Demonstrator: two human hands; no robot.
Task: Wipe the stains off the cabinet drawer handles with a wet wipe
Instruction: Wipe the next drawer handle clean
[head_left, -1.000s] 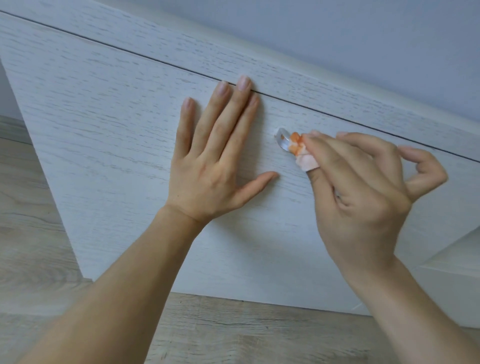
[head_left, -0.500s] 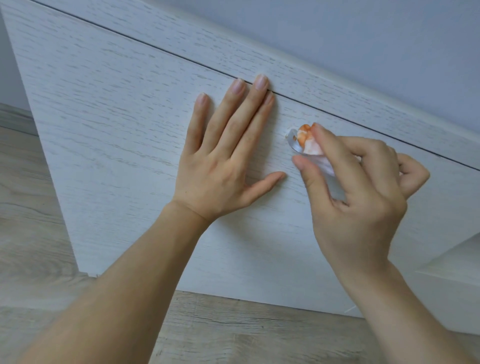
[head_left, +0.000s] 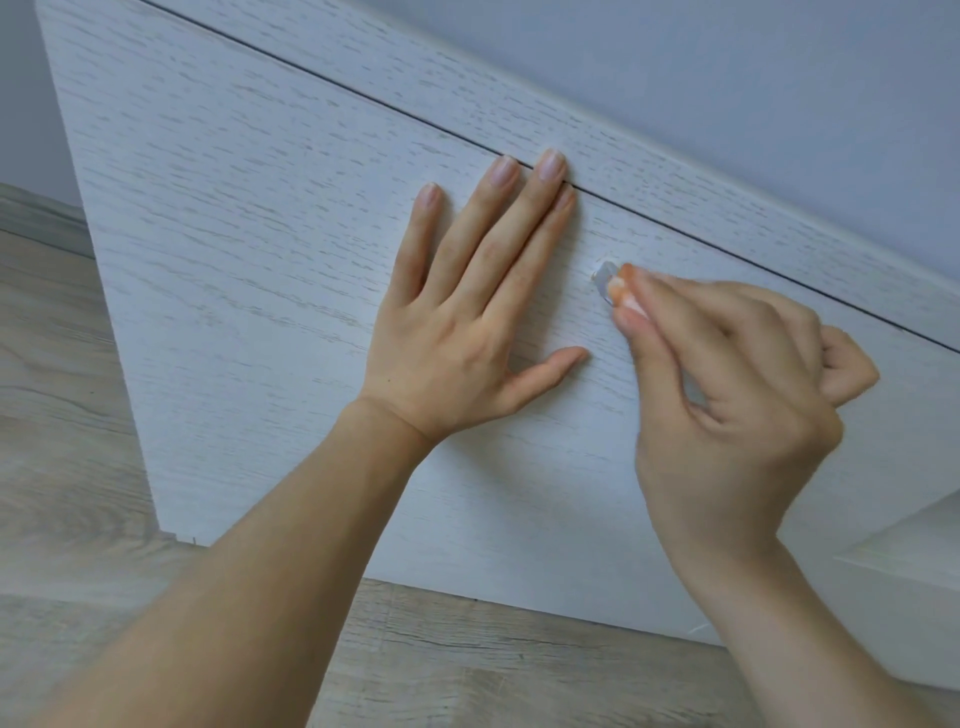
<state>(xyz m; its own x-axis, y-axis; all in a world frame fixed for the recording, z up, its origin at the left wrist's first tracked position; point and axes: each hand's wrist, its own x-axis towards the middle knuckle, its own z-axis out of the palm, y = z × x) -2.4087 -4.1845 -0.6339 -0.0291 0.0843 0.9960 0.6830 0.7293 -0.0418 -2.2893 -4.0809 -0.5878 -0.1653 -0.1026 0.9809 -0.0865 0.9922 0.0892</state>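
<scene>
A white wood-grain drawer front fills most of the view. My left hand lies flat on it with fingers spread, fingertips at the seam above. A small silver handle sticks out just right of that hand. My right hand pinches a small wet wipe, stained orange, against the handle between thumb and fingers. Most of the handle and wipe is hidden by those fingers.
A dark seam separates the drawer from the white panel above it. Grey-brown wood flooring runs below the cabinet and at the left. A pale grey wall rises behind. Another white cabinet edge juts in at lower right.
My right hand has kept rubbing the wipe along the handle's tip, shifting slightly up and down. The left hand stays pressed flat. The view has drifted a little.
</scene>
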